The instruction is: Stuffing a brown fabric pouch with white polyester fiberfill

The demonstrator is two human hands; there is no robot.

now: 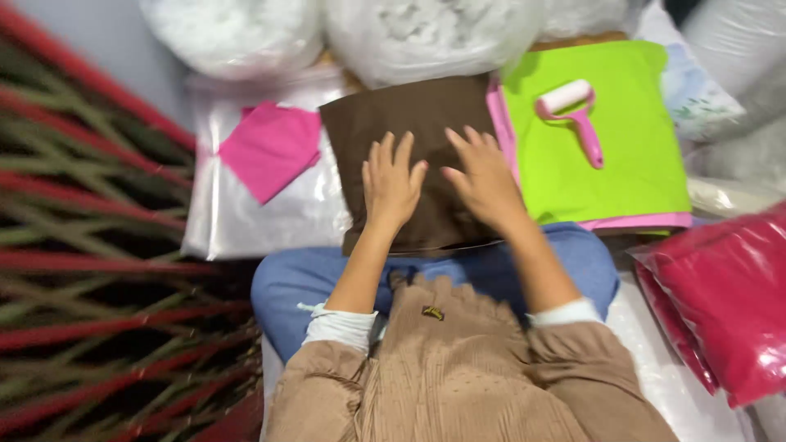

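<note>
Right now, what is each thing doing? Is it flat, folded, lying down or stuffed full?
Brown fabric: flat on the lap, under both hands.
Left hand: open, pressing down.
Right hand: open, pressing down.
Lint roller: lying untouched on green cloth.
Pink cloth: folded, lying flat.
Stuffing bags: full.

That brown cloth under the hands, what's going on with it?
A seated person presses both open palms flat on the brown cloth lying across their lap: left hand, right hand. To the right lies a green cloth with a pink lint roller on it. A pink cloth rests on a clear plastic bag to the left. Bags of white stuffing sit behind, and red fabric in plastic lies at far right.
</note>
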